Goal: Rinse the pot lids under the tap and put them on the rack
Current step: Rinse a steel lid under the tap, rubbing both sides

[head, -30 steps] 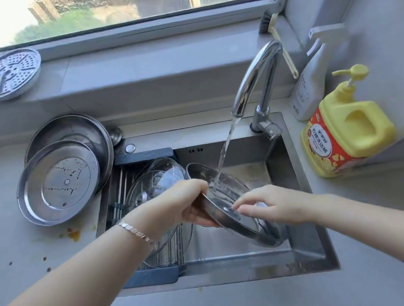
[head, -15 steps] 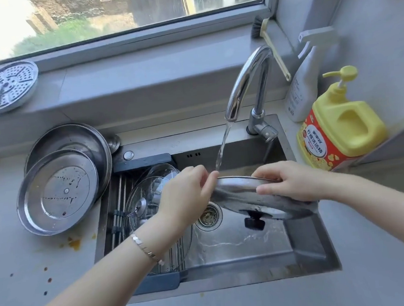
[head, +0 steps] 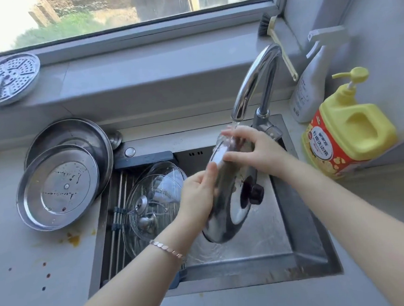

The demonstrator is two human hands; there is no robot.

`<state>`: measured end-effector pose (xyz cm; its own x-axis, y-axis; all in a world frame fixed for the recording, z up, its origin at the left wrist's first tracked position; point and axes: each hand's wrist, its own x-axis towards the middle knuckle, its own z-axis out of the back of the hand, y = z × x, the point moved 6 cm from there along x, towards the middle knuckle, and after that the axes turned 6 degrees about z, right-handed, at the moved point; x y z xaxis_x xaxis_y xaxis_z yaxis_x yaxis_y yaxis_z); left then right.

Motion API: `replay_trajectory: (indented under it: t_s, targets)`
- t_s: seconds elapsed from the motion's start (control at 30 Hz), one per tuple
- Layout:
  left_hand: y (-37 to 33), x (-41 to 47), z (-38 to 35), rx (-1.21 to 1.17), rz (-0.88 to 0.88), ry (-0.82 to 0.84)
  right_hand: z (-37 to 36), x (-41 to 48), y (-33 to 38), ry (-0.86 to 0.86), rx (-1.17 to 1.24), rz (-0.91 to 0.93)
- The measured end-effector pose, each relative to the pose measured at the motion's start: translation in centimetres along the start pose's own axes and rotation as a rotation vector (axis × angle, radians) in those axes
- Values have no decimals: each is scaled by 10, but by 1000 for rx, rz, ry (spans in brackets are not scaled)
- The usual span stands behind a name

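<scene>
Grey worktop (head: 48,276) surrounds a steel sink (head: 308,236) below a window. Head view: both hands hold a steel pot lid (head: 228,214) nearly on edge under the tap (head: 251,87), left hand (head: 197,197) fingers clasping its 9 o'clock rim, right hand (head: 254,150) fingers pinching the top. Glass lids (head: 152,206) sit on the rack (head: 118,209) at 9 o'clock. Best to turn the rim slowly through the stream. Half a second ago the lid lay flat, knob down; now it is upended

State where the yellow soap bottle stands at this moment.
In the head view, the yellow soap bottle stands on the counter right of the sink, just in front of the white spray bottle and right of the tap.
</scene>
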<state>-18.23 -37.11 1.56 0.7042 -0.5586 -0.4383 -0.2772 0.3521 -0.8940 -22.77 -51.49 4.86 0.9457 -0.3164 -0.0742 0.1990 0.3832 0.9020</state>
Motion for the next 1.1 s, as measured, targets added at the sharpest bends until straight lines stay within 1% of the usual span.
replay_trajectory:
  t_s: [0.07, 0.13, 0.2, 0.27, 0.3, 0.33, 0.4, 0.43, 0.47, 0.5, 0.53, 0.6, 0.63, 0.67, 0.7, 0.73, 0.8, 0.87, 0.97, 1.03, 1.1]
  targets:
    - [3, 2, 3, -102, 86, -139, -25, 0, -2, -146, -56, -42]
    - [4, 7, 3, -178, 151, -227, -56, -7, 5, -235, -100, -79]
    - [3, 10, 6, -234, 184, -274, -83, -18, 18, -235, -152, 2]
    - [2, 10, 12, -268, 183, -313, -90, -19, 21, -196, -195, 50]
    - [1, 7, 14, -263, 171, -329, -85, -11, 14, -194, -206, 14]
    - [2, 5, 16, -227, 148, -342, -77, 1, 2, -206, -186, -69]
    - [6, -3, 11, -176, 123, -305, -53, 28, -22, -255, -58, -301]
    - [9, -6, 8, -177, 121, -274, -43, 37, -29, -283, -7, -387]
    - [11, -7, 7, -182, 129, -260, -40, 40, -30, -299, -9, -431]
    - [12, -7, 8, -195, 151, -274, -41, 37, -23, -303, -67, -428]
    - [13, -5, 10, -226, 172, -295, -49, 30, -13, -294, -149, -376]
    - [12, 0, 15, -309, 198, -326, -77, 9, 15, -232, -279, -154]
    - [9, 1, 16, -331, 196, -334, -88, -1, 26, -197, -289, -65]
    - [8, 3, 19, -312, 180, -341, -92, -5, 27, -176, -280, -26]
    - [6, 4, 19, -262, 157, -342, -88, -1, 24, -179, -255, -30]
    - [3, 4, 19, -212, 129, -332, -80, 7, 16, -200, -223, -86]
    - [2, 0, 18, -144, 84, -314, -60, 20, 1, -256, -132, -265]
    - [3, -2, 18, -110, 69, -312, -55, 25, -3, -265, -115, -353]
    - [0, -5, 19, -54, 32, -285, -57, 16, 5, -233, -201, -318]
    - [-7, -9, 18, 40, -29, -269, -52, 12, 6, -206, -247, -291]
    - [-15, -12, 17, 105, -97, -260, -43, 16, 3, -209, -200, -268]
